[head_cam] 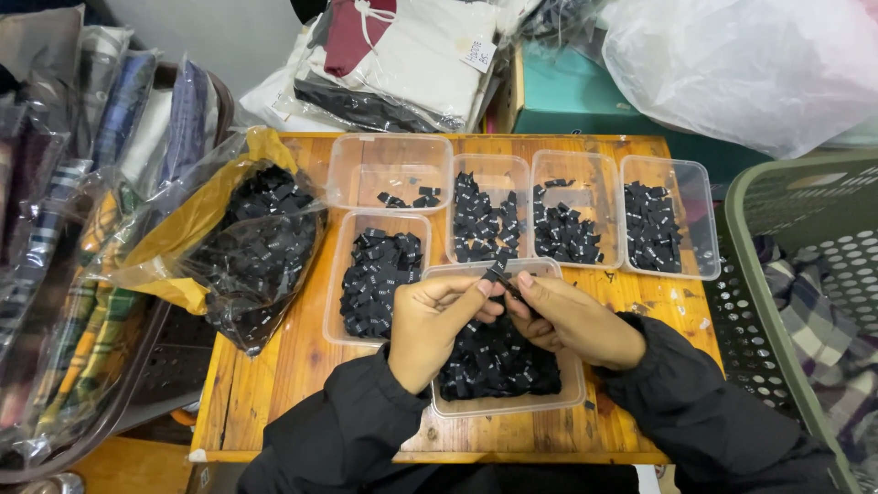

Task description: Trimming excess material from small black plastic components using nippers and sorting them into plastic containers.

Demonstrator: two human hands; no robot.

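Small black label [497,271] pinched between both hands, above the near clear tray [549,395] of black labels. Left hand [437,322] fingertips closed on it; right hand [572,320] grips its lower end. More trays beyond: one nearly bare [389,155], others part-filled. Open plastic bag [251,242] of labels at left on the wooden bench [293,366]. Risk: a loose pinch could drop the label into the wrong tray, mixing sorts.

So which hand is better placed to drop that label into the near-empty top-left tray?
Probably the left hand: it sits on the side of the top-left tray and pinches the label together with the right hand.
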